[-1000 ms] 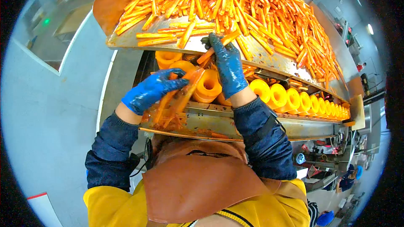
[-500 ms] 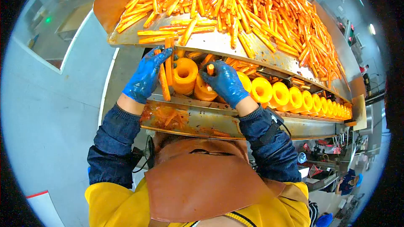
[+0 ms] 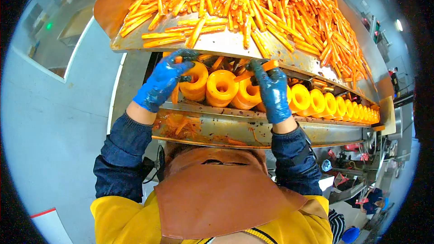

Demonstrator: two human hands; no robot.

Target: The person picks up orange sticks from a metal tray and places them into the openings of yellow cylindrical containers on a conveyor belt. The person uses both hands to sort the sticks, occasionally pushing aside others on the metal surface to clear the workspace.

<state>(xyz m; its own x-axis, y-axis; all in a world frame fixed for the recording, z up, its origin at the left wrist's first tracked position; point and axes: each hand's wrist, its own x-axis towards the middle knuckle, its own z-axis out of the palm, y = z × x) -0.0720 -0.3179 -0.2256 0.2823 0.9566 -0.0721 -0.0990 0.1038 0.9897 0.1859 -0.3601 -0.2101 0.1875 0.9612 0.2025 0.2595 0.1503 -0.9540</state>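
Observation:
A steel tray (image 3: 217, 45) tilts toward me, heaped with several orange sticks (image 3: 271, 4). Below its lip runs a row of yellow-orange round holders (image 3: 221, 88) with a hole in each. My left hand (image 3: 160, 83), in a blue glove, grips orange sticks (image 3: 175, 91) against the leftmost holder (image 3: 194, 81). My right hand (image 3: 271, 90), also blue-gloved, pinches one orange stick (image 3: 262, 68) just under the tray's lip, above a holder.
A stained steel ledge (image 3: 235, 129) runs below the holders. A brown apron (image 3: 217, 199) covers my chest. A pale blue wall (image 3: 54, 117) fills the left. Another person (image 3: 370, 194) works far off at lower right.
My right hand rose from a holder to the tray's lip and took a fresh stick. My left hand shifted slightly right onto the leftmost holder.

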